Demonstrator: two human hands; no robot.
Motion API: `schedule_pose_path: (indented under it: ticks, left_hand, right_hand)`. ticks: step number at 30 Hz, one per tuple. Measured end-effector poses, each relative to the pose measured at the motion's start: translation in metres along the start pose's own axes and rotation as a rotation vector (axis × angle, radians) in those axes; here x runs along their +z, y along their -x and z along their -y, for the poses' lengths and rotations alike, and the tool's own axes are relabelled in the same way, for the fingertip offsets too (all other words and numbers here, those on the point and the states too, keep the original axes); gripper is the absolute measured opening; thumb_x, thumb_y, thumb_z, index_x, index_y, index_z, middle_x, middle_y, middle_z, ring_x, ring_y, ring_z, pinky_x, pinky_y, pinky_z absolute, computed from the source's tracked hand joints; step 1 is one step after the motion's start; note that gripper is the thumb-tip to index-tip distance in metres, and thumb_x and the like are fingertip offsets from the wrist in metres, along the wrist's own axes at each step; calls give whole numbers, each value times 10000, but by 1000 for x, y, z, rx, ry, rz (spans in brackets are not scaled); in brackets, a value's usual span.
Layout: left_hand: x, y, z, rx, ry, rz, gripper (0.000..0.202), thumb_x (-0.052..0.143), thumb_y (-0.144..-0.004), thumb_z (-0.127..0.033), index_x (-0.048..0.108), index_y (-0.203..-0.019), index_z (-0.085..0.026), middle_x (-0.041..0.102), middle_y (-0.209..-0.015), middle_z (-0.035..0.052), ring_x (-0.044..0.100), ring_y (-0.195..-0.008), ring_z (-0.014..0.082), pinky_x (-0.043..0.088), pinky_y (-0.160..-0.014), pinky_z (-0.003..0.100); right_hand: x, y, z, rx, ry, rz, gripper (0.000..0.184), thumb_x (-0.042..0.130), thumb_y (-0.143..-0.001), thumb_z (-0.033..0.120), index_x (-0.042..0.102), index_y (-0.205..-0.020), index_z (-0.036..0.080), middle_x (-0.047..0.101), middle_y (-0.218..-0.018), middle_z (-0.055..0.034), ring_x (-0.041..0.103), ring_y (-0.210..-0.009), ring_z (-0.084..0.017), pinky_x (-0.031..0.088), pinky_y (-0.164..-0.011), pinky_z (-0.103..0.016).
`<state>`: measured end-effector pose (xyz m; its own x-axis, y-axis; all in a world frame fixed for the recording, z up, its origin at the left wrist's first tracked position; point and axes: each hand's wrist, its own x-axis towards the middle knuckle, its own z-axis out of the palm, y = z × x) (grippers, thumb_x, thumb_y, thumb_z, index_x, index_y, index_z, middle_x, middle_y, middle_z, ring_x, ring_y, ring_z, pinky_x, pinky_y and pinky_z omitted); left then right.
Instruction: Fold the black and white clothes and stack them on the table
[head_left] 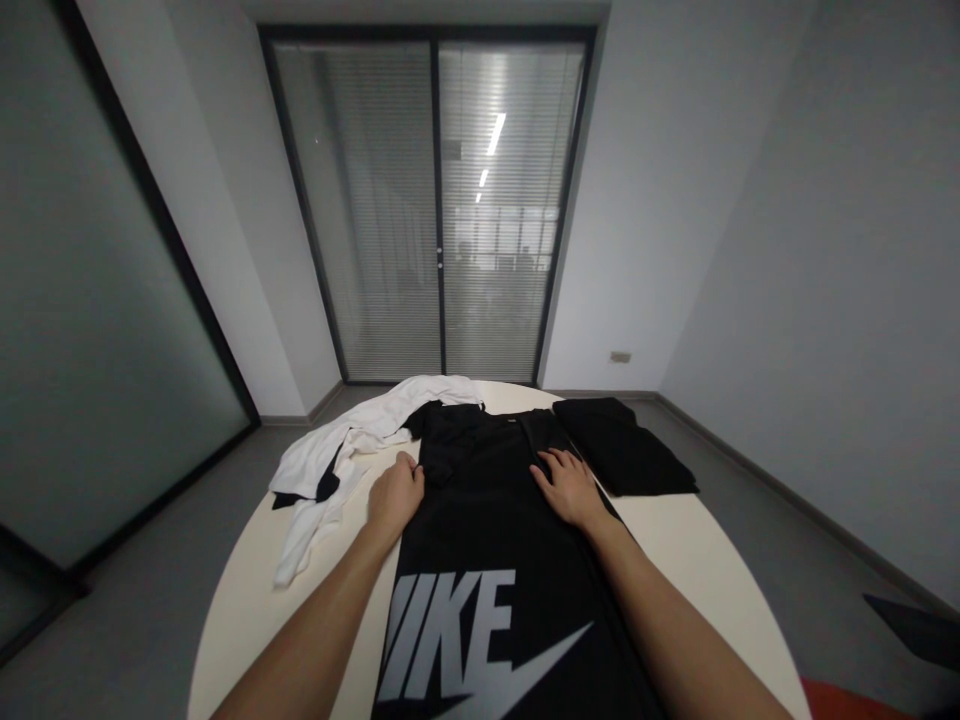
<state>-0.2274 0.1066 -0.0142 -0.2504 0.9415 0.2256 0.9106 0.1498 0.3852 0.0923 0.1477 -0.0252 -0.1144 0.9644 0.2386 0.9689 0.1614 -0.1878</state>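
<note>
Grey-lettered black fabric shirt [487, 510]: flat on the round cream table [697, 580].
Left hand [395, 495]: curled at the shirt's left edge; cannot tell if gripping.
Right hand [569, 489]: open, spread on the shirt's right side, gripping nothing.
Rumpled white garment [319, 465]: left of the shirt.
Folded black cloth [630, 455]: right of the shirt.

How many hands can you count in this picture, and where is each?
2: the left hand, curled, at the left edge of the black shirt; the right hand, spread on the shirt's right side. No others show.
</note>
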Motion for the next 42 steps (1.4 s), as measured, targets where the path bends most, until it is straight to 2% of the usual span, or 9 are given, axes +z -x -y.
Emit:
schedule_pose_path:
  ticks: [6,10,12,17,21,24,30,38,42]
  left_hand:
    - [4,1,-2,116,120,-2,290,571,-956,-332,588,-1232,-245,722,-1027,57,694,-938,218,482,-773,282]
    - [8,0,0,158,153,-16,301,503,-969,-203,675,-1213,-242,706,-1154,81,668,-1067,227,480,-911,313]
    - [8,0,0,139,158,-34,307,468,-985,-218,700,-1186,-213,704,-1175,103,666,-1082,241,479,-932,330]
    - [5,1,-4,80,146,-47,325,488,-984,-410,712,-1145,-238,724,-1136,102,687,-1024,281,504,-859,364]
    - [3,4,-6,36,128,-40,295,538,-947,-462,704,-1094,-269,746,-1081,82,703,-941,289,508,-769,357]
    - [4,5,-5,27,132,-37,271,573,-928,-405,680,-1137,-271,744,-1097,83,703,-940,289,508,-768,358]
    - [7,1,-2,77,195,-54,264,563,-927,-230,644,-1177,-250,715,-1183,73,676,-1062,256,502,-875,342]
    - [12,-1,-1,110,297,-76,249,569,-932,-254,673,-1158,-249,725,-1157,72,687,-1044,253,510,-912,361]
    - [14,-1,-1,123,356,-87,240,584,-916,-221,681,-1135,-243,738,-1126,67,694,-1032,253,515,-918,365]
  right_hand:
    - [-2,0,1,21,-9,95,614,367,-986,631,484,-1489,300,387,-1594,-68,283,-1482,-329,197,-1191,-537]
    - [-2,-1,1,28,-6,121,633,354,-984,643,461,-1507,302,359,-1611,-63,247,-1501,-324,180,-1195,-547]
    - [-2,-1,1,23,-12,122,627,353,-986,639,462,-1506,305,358,-1612,-59,245,-1502,-319,167,-1198,-556]
    - [-3,0,0,9,-31,111,559,366,-1005,579,489,-1485,322,381,-1601,-43,261,-1497,-304,161,-1198,-566]
    - [-3,0,1,15,-18,97,539,363,-1018,536,483,-1490,304,400,-1591,-42,283,-1490,-295,164,-1202,-557]
    - [-3,0,1,17,-19,92,557,356,-1017,546,474,-1497,289,396,-1593,-43,284,-1489,-300,160,-1203,-560]
    - [-2,0,1,21,-21,113,517,355,-1029,493,473,-1497,306,380,-1603,-35,270,-1497,-307,170,-1198,-570]
    - [-7,3,2,-7,29,73,510,411,-991,247,480,-1489,338,424,-1578,-47,314,-1479,-297,219,-1180,-558]
    - [-5,2,3,-12,-12,70,469,404,-1008,305,516,-1463,309,429,-1574,-55,313,-1480,-284,201,-1186,-572]
